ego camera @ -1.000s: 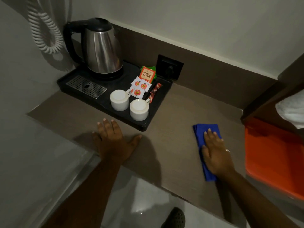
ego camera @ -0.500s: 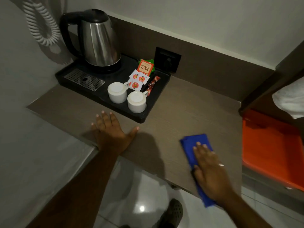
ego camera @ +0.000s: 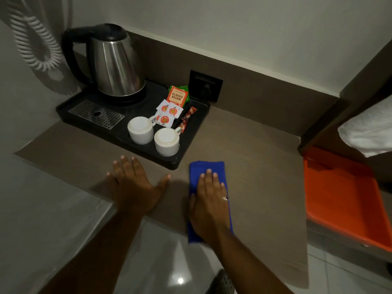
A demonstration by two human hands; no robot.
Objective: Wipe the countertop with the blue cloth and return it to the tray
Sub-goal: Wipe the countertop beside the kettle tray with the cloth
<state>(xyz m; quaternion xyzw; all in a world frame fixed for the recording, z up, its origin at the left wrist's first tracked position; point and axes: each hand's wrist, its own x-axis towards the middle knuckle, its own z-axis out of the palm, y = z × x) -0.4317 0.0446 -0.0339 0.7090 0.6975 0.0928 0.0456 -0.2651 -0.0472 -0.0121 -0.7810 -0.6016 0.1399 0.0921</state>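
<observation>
Blue cloth (ego camera: 206, 166) lies folded long and narrow on the countertop (ego camera: 254, 166), near end hanging over the front edge, far end just beside the black tray's (ego camera: 199, 119) near corner. Right hand (ego camera: 209, 200) sits on it flat, fingers spread, palm pressing, not gripping (a flat palm keeps the fold loaded evenly for wiping). Left hand (ego camera: 133, 183) at 9 o'clock of the cloth, also open and flat on bare counter, likely bracing the lean. At 11 o'clock, on the tray: two white cups (ego camera: 141, 130) upside down, tea sachets (ego camera: 169, 112), steel kettle (ego camera: 115, 64) at the back. Orange tray (ego camera: 343, 200) at 3 o'clock, well apart. Judgement: mid-wipe; return still pending, and which tray is meant I cannot tell.
</observation>
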